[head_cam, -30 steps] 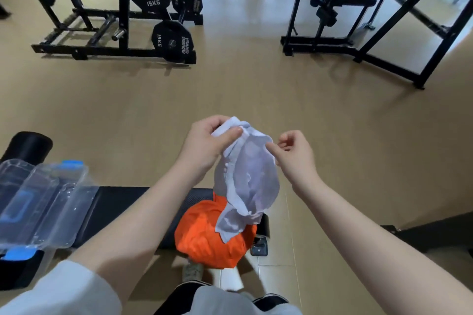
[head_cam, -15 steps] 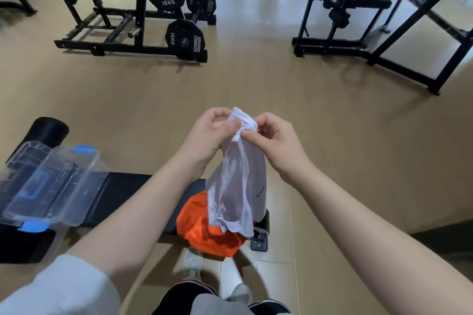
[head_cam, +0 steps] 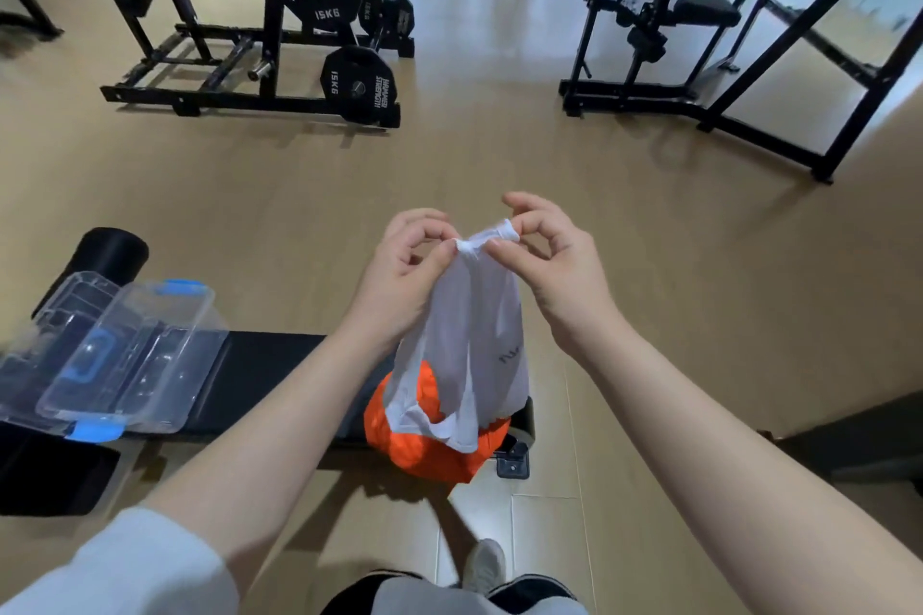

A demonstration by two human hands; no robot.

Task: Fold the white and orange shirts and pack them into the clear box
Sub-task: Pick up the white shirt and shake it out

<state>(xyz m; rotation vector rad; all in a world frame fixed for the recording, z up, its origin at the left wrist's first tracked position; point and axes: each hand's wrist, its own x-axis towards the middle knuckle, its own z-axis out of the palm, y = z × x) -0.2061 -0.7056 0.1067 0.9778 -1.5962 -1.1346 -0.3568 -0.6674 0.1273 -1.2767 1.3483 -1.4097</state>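
Observation:
The white shirt (head_cam: 469, 345) hangs in the air, bunched at its top edge. My left hand (head_cam: 399, 280) and my right hand (head_cam: 554, 265) both pinch that top edge between thumb and fingers, close together. Beneath it, the crumpled orange shirt (head_cam: 429, 444) lies on the right end of the black bench (head_cam: 279, 380), partly hidden by the white one. The clear box (head_cam: 130, 360) with blue clips sits open on the bench's left end, with its lid (head_cam: 30, 355) beside it.
A weight rack with 15 kg plates (head_cam: 359, 85) stands on the wooden floor at the back left. A black machine frame (head_cam: 699, 55) stands at the back right. My shoe (head_cam: 484, 564) rests on the floor below the bench.
The white shirt has been lifted higher and pulled straighter. My hands came together at its top edge, then parted slightly along it. The view has tilted down a little.

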